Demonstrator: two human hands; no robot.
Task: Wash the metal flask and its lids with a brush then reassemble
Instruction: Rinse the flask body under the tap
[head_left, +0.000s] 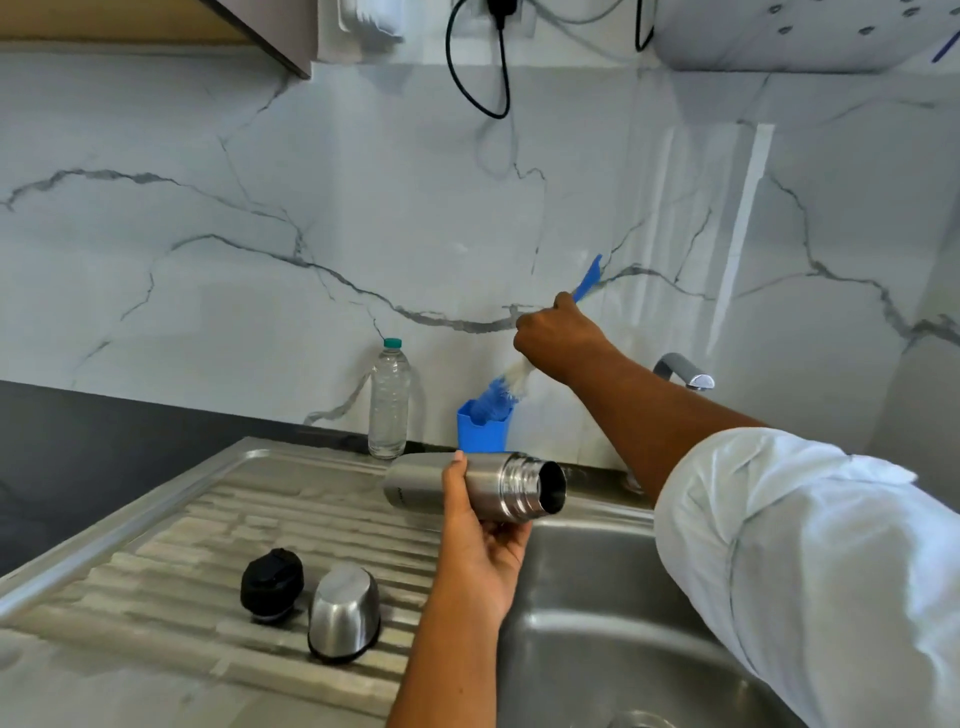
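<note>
So, the left hand (483, 548) has the metal flask (511, 486) wrapped in its fingers around the middle. It's held on its side over the edge where the drainboard (197, 525) meets the sink basin (597, 597), open threaded mouth pointing right.

The right hand (558, 335) is reaching to the far wall, fingers clenched around the brush (498, 395). The blue handle end pokes up out of the fist, and the white and blue bristles hang down toward a blue holder (480, 434) at the back of the sink. It's a bit blurry there, so I can't really tell whether the bristle tip sits inside the holder or just above its rim.

Both lids are on the drainboard, near side — the black inner lid (271, 582) on the left and the shiny metal cup lid (343, 610) just beside it on the right, mouth down and tilted. They look close but not touching.

Other stuff: a clear water bottle (388, 402) with a green cap stands upright just left of the holder, against the marble wall. The tap (683, 371) peeks out behind the right forearm, which has a white sleeve (805, 545) pushed up. Dark bench (78, 457) runs off to the left, and a black cable (478, 78) loops down from the top.
</note>
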